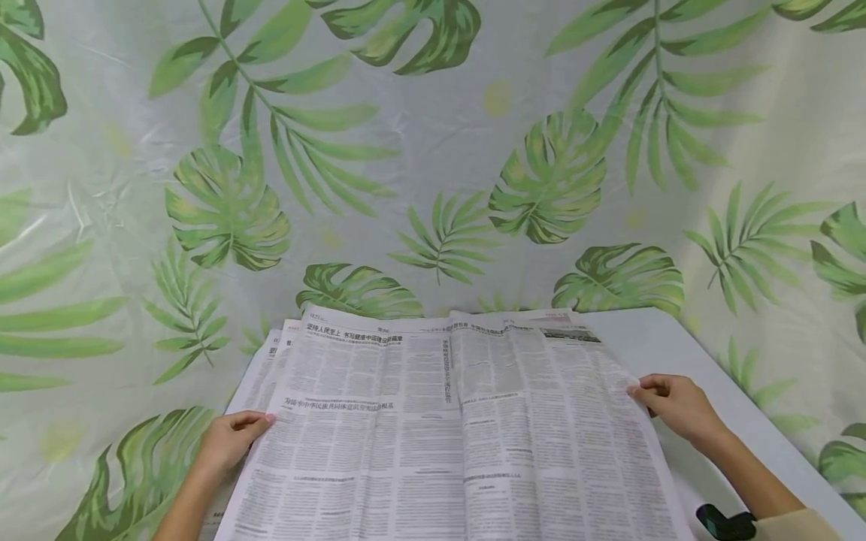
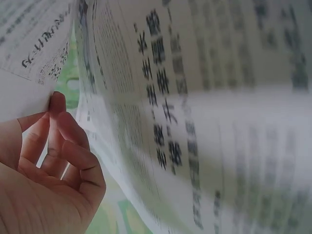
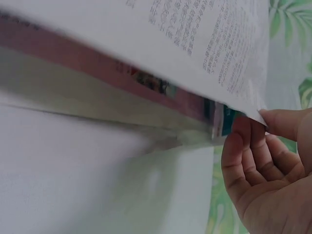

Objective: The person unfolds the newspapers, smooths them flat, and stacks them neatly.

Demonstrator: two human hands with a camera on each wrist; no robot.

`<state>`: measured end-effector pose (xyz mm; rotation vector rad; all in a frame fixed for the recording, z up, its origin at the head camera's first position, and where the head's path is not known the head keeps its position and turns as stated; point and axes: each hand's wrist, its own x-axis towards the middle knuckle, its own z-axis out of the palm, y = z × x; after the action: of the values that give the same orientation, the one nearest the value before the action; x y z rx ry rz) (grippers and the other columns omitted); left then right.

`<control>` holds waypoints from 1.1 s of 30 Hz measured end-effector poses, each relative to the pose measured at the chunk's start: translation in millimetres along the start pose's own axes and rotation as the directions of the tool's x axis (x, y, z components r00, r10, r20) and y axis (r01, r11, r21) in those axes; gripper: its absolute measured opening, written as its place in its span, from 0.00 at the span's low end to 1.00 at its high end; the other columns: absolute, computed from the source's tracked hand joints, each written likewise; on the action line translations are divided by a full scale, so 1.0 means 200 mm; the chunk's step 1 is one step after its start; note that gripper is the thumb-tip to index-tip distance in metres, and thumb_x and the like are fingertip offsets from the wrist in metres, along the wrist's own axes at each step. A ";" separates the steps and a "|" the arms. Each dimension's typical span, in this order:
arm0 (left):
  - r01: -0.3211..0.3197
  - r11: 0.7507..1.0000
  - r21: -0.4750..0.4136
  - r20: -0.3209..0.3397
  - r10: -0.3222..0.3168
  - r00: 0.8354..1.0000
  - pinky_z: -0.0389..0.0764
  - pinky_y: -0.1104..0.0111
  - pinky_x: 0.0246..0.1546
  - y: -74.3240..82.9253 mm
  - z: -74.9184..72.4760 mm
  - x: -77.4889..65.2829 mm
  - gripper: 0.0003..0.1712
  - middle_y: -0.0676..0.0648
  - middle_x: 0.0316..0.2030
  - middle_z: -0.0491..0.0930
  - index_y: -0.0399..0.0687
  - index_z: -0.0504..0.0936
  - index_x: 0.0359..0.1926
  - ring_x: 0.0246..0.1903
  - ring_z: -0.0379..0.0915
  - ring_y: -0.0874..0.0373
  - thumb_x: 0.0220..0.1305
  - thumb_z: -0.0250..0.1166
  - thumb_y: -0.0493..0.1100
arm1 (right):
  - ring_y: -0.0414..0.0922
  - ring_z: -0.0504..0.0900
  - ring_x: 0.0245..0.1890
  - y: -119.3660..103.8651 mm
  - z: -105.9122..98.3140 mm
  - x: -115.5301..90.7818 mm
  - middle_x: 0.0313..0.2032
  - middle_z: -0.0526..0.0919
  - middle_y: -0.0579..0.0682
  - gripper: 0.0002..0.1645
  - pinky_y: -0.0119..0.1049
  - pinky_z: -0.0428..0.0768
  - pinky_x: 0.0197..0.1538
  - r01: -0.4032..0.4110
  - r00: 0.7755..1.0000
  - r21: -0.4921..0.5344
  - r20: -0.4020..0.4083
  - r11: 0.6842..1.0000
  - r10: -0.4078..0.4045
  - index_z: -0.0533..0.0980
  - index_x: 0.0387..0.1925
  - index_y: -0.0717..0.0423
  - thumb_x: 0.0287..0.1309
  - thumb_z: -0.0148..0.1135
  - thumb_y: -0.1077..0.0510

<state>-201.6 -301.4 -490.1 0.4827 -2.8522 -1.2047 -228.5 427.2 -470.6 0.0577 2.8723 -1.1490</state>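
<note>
A wide newspaper (image 1: 419,421) lies spread open before me, covered in columns of print, with a photo near its top right. My left hand (image 1: 233,443) pinches the left edge between thumb and fingers. On the other side my right hand (image 1: 676,409) pinches the right edge of the sheet. In the left wrist view the left hand (image 2: 58,156) grips a sheet edge while another printed page curves beside it. The right wrist view has the right hand (image 3: 273,161) holding the raised page edge, with a pink-banded page (image 3: 97,68) showing below it.
Under the newspaper is a white table (image 1: 737,421), its right edge slanting toward me. Other newspaper sheets (image 1: 260,376) stick out at the left. A leaf-patterned curtain (image 1: 433,150) hangs behind the table. A dark object (image 1: 725,522) sits by my right wrist.
</note>
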 end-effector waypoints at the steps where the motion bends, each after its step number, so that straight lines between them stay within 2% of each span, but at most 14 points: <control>1: 0.001 1.000 0.011 -0.001 -0.001 1.000 0.77 0.65 0.39 0.00 -0.01 0.00 0.31 0.39 0.51 0.87 0.42 0.88 0.52 0.45 0.80 0.49 0.67 0.68 0.64 | 0.42 0.81 0.34 0.01 0.00 0.00 0.39 0.88 0.51 0.31 0.36 0.78 0.35 -0.001 1.000 0.003 0.002 1.000 0.001 0.79 0.54 0.67 0.73 0.58 0.40; 5: -0.011 0.998 0.066 -0.021 0.013 1.000 0.77 0.61 0.43 -0.04 -0.05 0.00 0.33 0.36 0.54 0.85 0.41 0.88 0.52 0.51 0.79 0.42 0.67 0.67 0.66 | 0.42 0.81 0.35 0.04 -0.01 0.01 0.39 0.88 0.51 0.32 0.36 0.77 0.36 -0.015 1.000 -0.001 0.010 1.000 0.016 0.79 0.55 0.68 0.74 0.58 0.41; 8: -0.017 0.996 0.093 -0.059 0.023 0.998 0.77 0.62 0.42 -0.09 -0.08 0.00 0.31 0.35 0.51 0.85 0.39 0.88 0.50 0.50 0.79 0.42 0.67 0.68 0.64 | 0.42 0.80 0.35 0.07 -0.01 0.02 0.39 0.87 0.50 0.32 0.36 0.77 0.36 -0.025 1.000 -0.007 0.016 1.000 0.025 0.79 0.55 0.67 0.74 0.58 0.40; 12: 0.007 0.995 0.098 -0.096 0.003 0.995 0.78 0.64 0.40 -0.16 -0.12 -0.01 0.32 0.35 0.49 0.86 0.37 0.88 0.51 0.49 0.80 0.40 0.66 0.68 0.63 | 0.43 0.80 0.35 0.10 -0.01 0.03 0.38 0.87 0.50 0.31 0.37 0.77 0.35 -0.011 1.000 -0.004 0.024 1.000 0.011 0.79 0.54 0.68 0.74 0.58 0.42; 18: 0.022 0.989 0.146 -0.083 -0.010 0.997 0.79 0.55 0.46 -0.20 -0.16 -0.01 0.37 0.34 0.51 0.86 0.38 0.87 0.54 0.52 0.79 0.35 0.66 0.66 0.68 | 0.41 0.77 0.32 0.13 -0.01 0.02 0.35 0.85 0.49 0.28 0.36 0.76 0.33 -0.007 1.000 -0.002 0.030 1.000 0.007 0.79 0.53 0.69 0.75 0.58 0.45; 24: 0.016 0.988 0.155 -0.072 -0.005 0.997 0.76 0.63 0.40 -0.21 -0.19 0.00 0.35 0.36 0.49 0.86 0.38 0.87 0.53 0.49 0.79 0.41 0.67 0.66 0.66 | 0.42 0.76 0.30 0.16 -0.01 0.03 0.33 0.84 0.50 0.27 0.36 0.74 0.31 -0.010 1.000 -0.020 0.016 1.000 0.010 0.79 0.52 0.71 0.73 0.60 0.47; 33: -0.019 0.986 0.166 -0.041 0.026 0.999 0.76 0.65 0.37 -0.28 -0.19 0.04 0.30 0.36 0.44 0.87 0.33 0.86 0.50 0.39 0.79 0.56 0.70 0.65 0.59 | 0.46 0.81 0.35 0.18 0.02 0.09 0.40 0.86 0.62 0.26 0.38 0.78 0.33 -0.012 1.000 -0.080 -0.019 0.997 0.010 0.80 0.49 0.74 0.70 0.63 0.50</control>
<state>-188.8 -368.3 -503.5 0.4718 -2.9262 -0.9463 -244.4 450.4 -498.6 0.0816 2.9271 -1.0356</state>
